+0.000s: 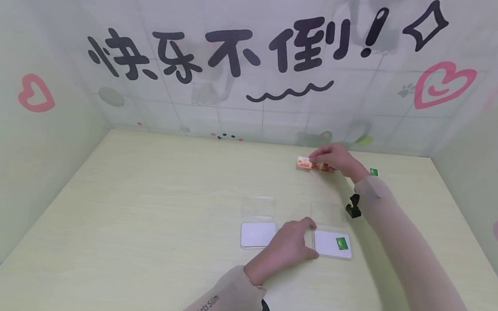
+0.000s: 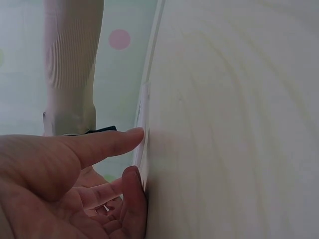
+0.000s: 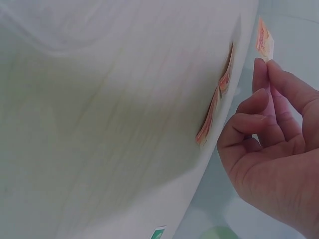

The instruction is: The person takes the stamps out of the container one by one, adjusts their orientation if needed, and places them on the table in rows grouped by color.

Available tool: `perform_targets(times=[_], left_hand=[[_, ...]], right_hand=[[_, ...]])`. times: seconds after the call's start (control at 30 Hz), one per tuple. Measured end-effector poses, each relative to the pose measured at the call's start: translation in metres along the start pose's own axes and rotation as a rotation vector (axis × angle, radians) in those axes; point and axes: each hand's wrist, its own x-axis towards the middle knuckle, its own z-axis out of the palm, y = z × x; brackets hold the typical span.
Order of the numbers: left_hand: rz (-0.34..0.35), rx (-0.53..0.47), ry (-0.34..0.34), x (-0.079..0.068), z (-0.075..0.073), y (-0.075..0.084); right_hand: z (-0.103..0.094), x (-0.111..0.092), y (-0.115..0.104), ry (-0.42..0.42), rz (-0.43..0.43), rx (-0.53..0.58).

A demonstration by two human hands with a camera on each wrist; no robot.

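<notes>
My right hand [image 1: 336, 159] pinches a small orange-red stamp [image 3: 264, 40] between thumb and fingertip, raised over the far part of the table. Below it, two more orange-red stamps [image 3: 209, 117] lie end to end on the tabletop. My left hand [image 1: 287, 242] grips the left end of a shallow clear case with a white inside [image 1: 326, 243], thumb at the near corner and forefinger at the far one. A green stamp [image 1: 341, 243] lies on the white surface, towards its right end. In the left wrist view, thumb [image 2: 132, 137] and curled fingers meet the case's thin edge.
A second white-filled case [image 1: 257, 235] lies to the left, partly behind my left hand. Two clear plastic lids [image 1: 258, 207] lie beyond the cases. Another green stamp [image 1: 374, 172] is at the far right, near my right wrist. A printed wall [image 1: 216, 117] borders the table's far edge.
</notes>
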Motion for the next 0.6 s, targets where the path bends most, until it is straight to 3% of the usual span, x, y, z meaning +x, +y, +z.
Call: perform_targets(times=[0.6], left_hand=[[-0.009,-0.003,-0.006,0.0001,-0.0009,0.0011]], right_hand=[[0.0038,0.0047,-0.0053,-0.021,0.021,-0.027]])
